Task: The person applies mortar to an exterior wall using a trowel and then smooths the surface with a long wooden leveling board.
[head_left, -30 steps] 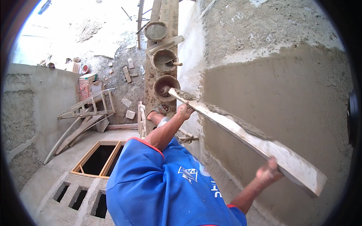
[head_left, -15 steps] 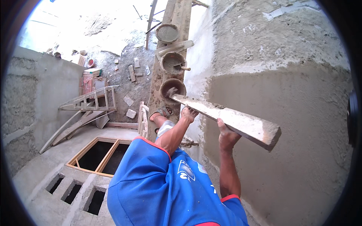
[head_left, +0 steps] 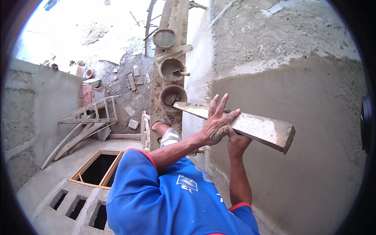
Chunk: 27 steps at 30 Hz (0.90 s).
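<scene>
Board (head_left: pixel 266 127) runs R from bucket (head_left: pixel 161 96), narrow end at its rim. R hand (head_left: pixel 237 143) well R of bucket, grip closed on board's lower edge. L hand (head_left: pixel 216 126) betw. bucket & R hand, grip open, fingers spread over board, mortar stuck on. 2nd pail (head_left: pixel 160 70) just beyond bucket.

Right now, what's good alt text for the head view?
A person's right hand holds a long, mortar-smeared board while the mortar-marked left hand spreads its fingers across it. The board's far end appears at the rim of the nearest bucket, one of three lined up on planks. To the right stands a partly plastered wall.
</scene>
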{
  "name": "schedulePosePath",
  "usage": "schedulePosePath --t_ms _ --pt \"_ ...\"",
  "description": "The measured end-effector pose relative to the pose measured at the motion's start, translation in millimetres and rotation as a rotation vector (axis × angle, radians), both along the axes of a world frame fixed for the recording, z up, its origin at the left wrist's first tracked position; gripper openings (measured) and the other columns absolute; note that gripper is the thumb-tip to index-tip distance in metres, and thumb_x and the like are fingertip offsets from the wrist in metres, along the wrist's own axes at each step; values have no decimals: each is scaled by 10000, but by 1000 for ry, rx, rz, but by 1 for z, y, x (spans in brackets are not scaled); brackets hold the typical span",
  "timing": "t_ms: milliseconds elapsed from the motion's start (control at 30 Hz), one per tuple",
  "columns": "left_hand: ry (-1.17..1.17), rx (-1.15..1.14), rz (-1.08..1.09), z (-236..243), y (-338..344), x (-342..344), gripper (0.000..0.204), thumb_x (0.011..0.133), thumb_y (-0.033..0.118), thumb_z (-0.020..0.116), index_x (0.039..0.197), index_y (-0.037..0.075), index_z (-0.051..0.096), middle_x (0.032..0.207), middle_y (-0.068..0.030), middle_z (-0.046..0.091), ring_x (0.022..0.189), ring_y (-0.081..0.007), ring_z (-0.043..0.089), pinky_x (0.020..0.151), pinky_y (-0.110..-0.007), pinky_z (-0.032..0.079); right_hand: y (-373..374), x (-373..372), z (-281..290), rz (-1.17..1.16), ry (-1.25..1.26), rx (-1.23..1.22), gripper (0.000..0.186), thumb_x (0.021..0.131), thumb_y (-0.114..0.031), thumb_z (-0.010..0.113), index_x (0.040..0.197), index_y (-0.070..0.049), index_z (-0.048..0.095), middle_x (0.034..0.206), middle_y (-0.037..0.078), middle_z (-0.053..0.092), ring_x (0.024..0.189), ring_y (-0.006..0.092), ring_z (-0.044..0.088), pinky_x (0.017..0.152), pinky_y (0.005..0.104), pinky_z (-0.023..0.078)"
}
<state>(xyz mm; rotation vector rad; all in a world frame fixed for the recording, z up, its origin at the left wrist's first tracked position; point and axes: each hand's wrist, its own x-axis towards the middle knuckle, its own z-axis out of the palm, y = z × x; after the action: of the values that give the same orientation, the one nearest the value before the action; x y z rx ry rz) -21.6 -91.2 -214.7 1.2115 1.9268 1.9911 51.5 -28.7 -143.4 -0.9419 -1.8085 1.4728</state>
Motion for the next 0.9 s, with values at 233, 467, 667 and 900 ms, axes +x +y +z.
schedulePosePath --t_ms 233,467,667,900 --pt "-128 -466 64 -141 6 3 460 901 437 291 1318 271 392 1438 -228 5 1280 -486 6 1022 -565 26 3 1 -3 23 -3 116 576 608 44 701 1110 46 419 1047 125 523 970 198 528 893 330 412" --pt "-228 -1110 101 -325 -3 -12 436 906 343 310 1334 411 262 1431 -190 126 1226 -482 220 990 -524 219 1 6 50 103 76 195 792 589 46 665 1250 2 230 1117 175 463 1096 316 460 966 463 360" --pt "-650 -1272 317 -321 5 -39 546 777 573 473 1199 231 418 1258 -114 378 1070 -353 511 824 -467 446 24 56 134 -16 117 439 750 558 -107 660 1228 -3 339 1041 153 510 1020 321 508 940 493 382" --pt "-2430 -196 53 -349 18 -14 593 801 531 471 1211 103 461 1228 -132 469 1084 -334 479 862 -550 393 22 111 165 -100 215 475 741 558 -116 668 1233 -37 373 1035 136 516 1005 290 503 918 484 400"
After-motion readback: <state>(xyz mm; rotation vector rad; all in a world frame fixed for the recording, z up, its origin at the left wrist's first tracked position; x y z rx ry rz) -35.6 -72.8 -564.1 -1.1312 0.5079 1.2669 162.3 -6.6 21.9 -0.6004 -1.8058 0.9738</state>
